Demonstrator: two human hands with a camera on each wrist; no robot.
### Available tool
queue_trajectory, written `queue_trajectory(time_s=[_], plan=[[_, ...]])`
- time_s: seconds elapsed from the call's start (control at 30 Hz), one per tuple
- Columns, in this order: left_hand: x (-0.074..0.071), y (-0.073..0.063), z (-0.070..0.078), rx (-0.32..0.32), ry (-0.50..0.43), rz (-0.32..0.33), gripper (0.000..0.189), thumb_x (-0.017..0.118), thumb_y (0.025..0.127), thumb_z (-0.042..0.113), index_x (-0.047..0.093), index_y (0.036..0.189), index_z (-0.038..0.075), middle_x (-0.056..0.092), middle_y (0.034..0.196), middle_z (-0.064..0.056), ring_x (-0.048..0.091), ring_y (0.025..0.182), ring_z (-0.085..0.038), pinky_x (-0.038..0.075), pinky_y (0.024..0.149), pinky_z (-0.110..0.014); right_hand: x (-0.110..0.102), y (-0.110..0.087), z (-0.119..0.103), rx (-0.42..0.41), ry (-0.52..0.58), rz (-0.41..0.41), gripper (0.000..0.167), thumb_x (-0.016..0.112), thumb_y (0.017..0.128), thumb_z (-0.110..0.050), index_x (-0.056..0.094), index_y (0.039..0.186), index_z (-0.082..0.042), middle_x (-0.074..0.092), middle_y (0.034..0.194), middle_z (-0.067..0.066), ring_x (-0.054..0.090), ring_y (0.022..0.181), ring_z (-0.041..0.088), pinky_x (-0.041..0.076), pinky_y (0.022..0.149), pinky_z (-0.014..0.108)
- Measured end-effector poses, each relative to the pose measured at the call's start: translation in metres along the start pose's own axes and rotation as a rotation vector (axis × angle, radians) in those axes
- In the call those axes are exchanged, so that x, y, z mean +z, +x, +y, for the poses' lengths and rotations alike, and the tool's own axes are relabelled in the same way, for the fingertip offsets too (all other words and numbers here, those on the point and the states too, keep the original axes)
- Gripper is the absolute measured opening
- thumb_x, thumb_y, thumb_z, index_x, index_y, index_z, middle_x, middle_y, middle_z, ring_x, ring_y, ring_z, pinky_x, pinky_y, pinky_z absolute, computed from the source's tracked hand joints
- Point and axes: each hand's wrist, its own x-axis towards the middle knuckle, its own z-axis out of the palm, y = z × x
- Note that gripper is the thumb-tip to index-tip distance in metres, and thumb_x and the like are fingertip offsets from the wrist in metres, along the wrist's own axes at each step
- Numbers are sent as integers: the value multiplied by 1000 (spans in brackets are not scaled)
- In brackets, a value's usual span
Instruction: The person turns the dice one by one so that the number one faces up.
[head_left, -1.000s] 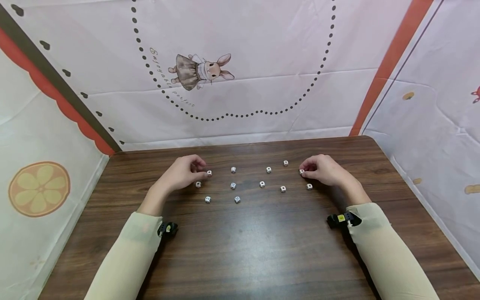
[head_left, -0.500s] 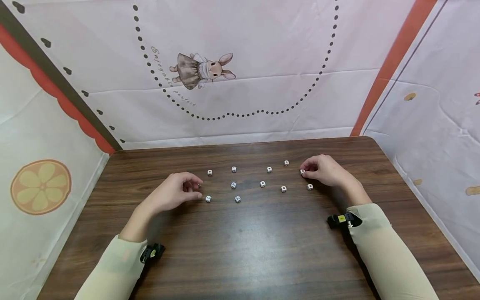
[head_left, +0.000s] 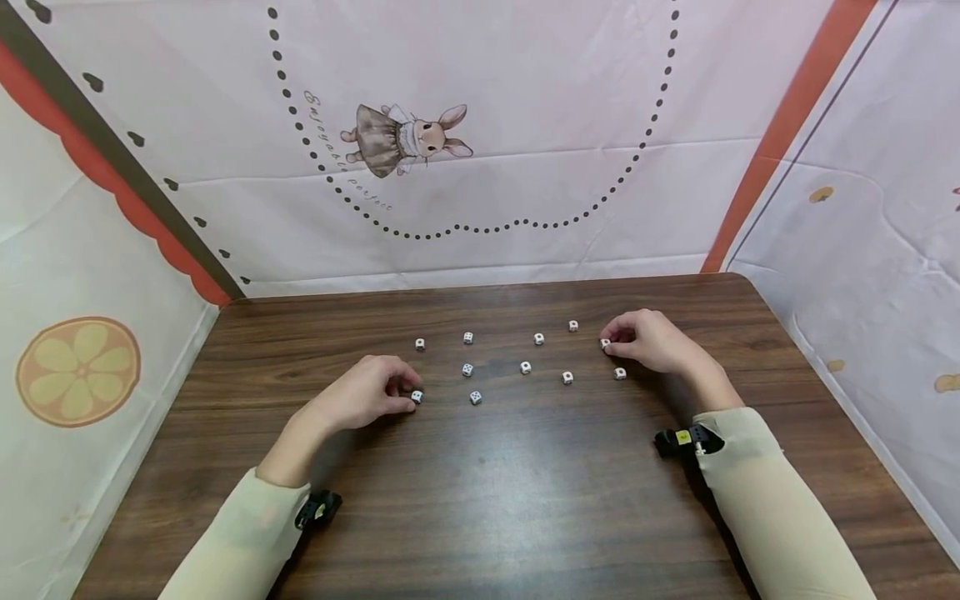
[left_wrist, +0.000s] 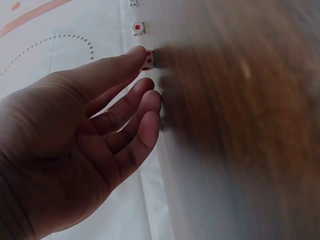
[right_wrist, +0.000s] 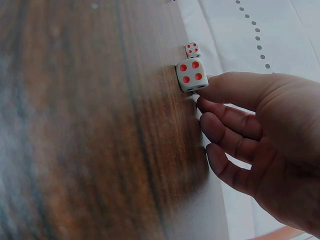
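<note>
In the head view my left hand (head_left: 371, 392) pinches a small white die (head_left: 417, 397) between thumb and fingers, down at the tabletop. The left wrist view shows the thumb tip against this die (left_wrist: 149, 61), which has red pips, while the other fingers (left_wrist: 135, 145) bend loosely. My right hand (head_left: 647, 340) pinches another white die (head_left: 604, 343) at the right. A nearer die (head_left: 619, 374) lies just below that hand. In the right wrist view, a large die (right_wrist: 191, 75) with four red pips overlaps the thumb tip. The die beside the left fingers is hidden.
Several more white dice lie between the hands, among them a near die (head_left: 476, 398), a middle die (head_left: 525, 367) and a back die (head_left: 573, 326). The brown wooden table (head_left: 480, 500) ends at a printed cloth wall (head_left: 525, 192).
My left hand leaves the back-left die, comes toward me past a second die, and now pinches the nearest left one. The right hand keeps its place on its die.
</note>
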Motion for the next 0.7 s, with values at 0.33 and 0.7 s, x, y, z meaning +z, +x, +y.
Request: queue_trajectory(time_s=[0.33,0.7], plan=[[2,6,3,24,51,-26,17,86,89,7,79,104,8,67,87,7,61,80,-8,52,74,-30,0,0,0,12,6,1,9,79,95,-8,79,105,-7,74,91,-1,64,86,17,51,81,42],[3,9,1,5,-17,-6,12,83,91,6,75,98,12,67,81,8,62,75,-8,52,70,-29,0,0,0,26,5,-2,10,79,96,-10,79,106,-7,76,97,1,65,89,20,51,83,44]])
